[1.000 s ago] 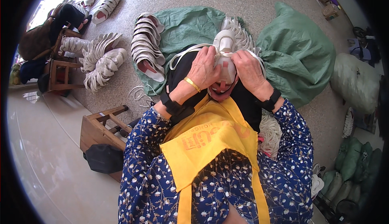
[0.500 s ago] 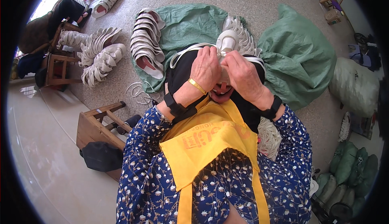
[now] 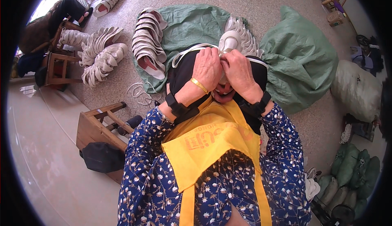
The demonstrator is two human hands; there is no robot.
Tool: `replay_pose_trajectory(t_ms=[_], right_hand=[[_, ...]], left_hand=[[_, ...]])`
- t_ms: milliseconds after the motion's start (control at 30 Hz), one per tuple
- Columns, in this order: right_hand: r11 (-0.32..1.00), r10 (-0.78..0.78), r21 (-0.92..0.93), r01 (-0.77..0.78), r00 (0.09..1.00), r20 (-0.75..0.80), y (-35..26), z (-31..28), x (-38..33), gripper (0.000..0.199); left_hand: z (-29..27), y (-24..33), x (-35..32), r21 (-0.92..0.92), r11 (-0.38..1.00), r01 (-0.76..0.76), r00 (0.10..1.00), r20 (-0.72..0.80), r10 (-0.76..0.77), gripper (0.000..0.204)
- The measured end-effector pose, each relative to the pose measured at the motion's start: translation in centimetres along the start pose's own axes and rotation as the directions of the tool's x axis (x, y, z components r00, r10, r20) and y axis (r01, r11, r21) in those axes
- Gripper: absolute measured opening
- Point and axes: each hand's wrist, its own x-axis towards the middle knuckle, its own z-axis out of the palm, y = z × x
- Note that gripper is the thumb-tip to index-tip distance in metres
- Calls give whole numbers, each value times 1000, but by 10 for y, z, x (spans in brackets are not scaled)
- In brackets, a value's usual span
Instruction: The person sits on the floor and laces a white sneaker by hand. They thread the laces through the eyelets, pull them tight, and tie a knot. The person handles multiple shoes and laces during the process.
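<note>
A white shoe (image 3: 230,41) lies between my knees, its perforated toe pointing away from me and its pinkish opening near my apron. A white shoelace (image 3: 179,55) loops out on the left, over my dark-clad thigh, and its other end runs out to the right. My left hand (image 3: 207,68) is closed, fingers curled down at the shoe's throat with the lace at them. Close beside it, my right hand (image 3: 240,71) pinches at the same spot, also closed. Both sets of fingertips hide the eyelets and the exact grip.
Nested white shoe uppers (image 3: 149,40) stand on a green sheet (image 3: 188,21), more (image 3: 243,34) beyond my hands. A stuffed green sack (image 3: 298,58) sits to the right. Left are a wooden stool (image 3: 96,130), further rows of uppers (image 3: 104,64) and a seated person's dark-clothed leg (image 3: 69,9).
My right hand and forearm have drawn inward to the left, closer to my left hand. My left hand stays nearly in place, and the shoe has hardly moved.
</note>
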Motion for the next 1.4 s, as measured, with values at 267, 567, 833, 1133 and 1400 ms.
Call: replay_pose_trajectory(t_ms=[267, 567, 833, 1133, 1400], right_hand=[[999, 43, -1, -43, 999, -30, 1, 3, 2, 13], [954, -157, -256, 157, 987, 21, -6, -2, 6, 10], [906, 182, 326, -271, 944, 277, -27, -113, -8, 8], [696, 137, 680, -231, 972, 190, -32, -180, 11, 12], [563, 31, 811, -160, 984, 173, -29, -143, 33, 18]], left_hand=[[6, 2, 2, -96, 995, 10, 999, -42, -14, 19], [3, 3, -2, -167, 985, 38, 993, -104, -56, 17], [6, 4, -3, -144, 989, 31, 986, -159, -54, 13], [0, 5, 2, -228, 974, 2, 994, -108, -28, 13], [-11, 8, 6, -426, 904, 24, 999, -17, -35, 22]])
